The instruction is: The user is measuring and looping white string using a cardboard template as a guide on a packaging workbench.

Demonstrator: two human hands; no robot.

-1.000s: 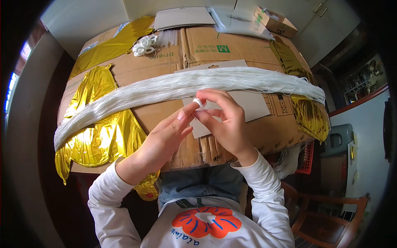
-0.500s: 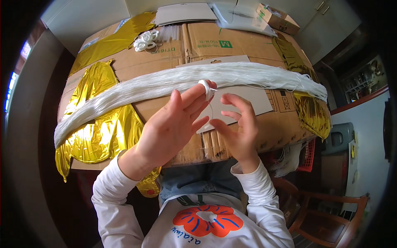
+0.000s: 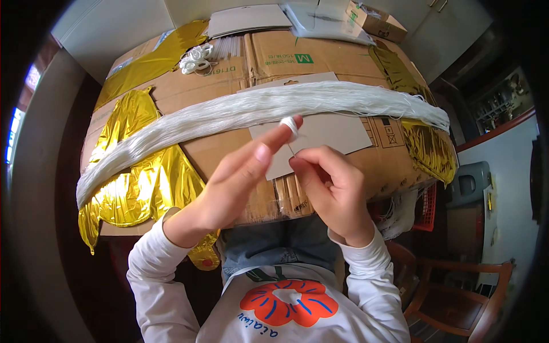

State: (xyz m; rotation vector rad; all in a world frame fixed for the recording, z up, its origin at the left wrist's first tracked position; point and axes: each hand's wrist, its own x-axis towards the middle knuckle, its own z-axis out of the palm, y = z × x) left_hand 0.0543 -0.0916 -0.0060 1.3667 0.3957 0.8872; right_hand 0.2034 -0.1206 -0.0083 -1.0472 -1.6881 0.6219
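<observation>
My left hand (image 3: 240,174) is raised over the near part of the cardboard, its fingers stretched out and held together. Around its fingertips sits a small coil of white string (image 3: 290,127). A short length of the string runs down from the coil to my right hand (image 3: 337,191), whose thumb and index finger pinch it. Behind both hands, a long thick hank of white string (image 3: 257,106) lies across the cardboard from left to right, apart from my fingers. Beneath the coil is a grey card sheet (image 3: 343,132), partly covered by the hank.
The work surface is a brown cardboard box (image 3: 229,134). Gold foil pieces (image 3: 154,183) lie at left and a gold foil piece (image 3: 426,143) at right. Small white string coils (image 3: 196,59), stacked grey cards (image 3: 250,20) and a small box (image 3: 376,22) are far back. A wooden chair (image 3: 463,297) stands lower right.
My right hand has closed from spread fingers into a pinch on the string. My left hand has turned so its thumb lies closer along the fingers, and the view has shifted slightly.
</observation>
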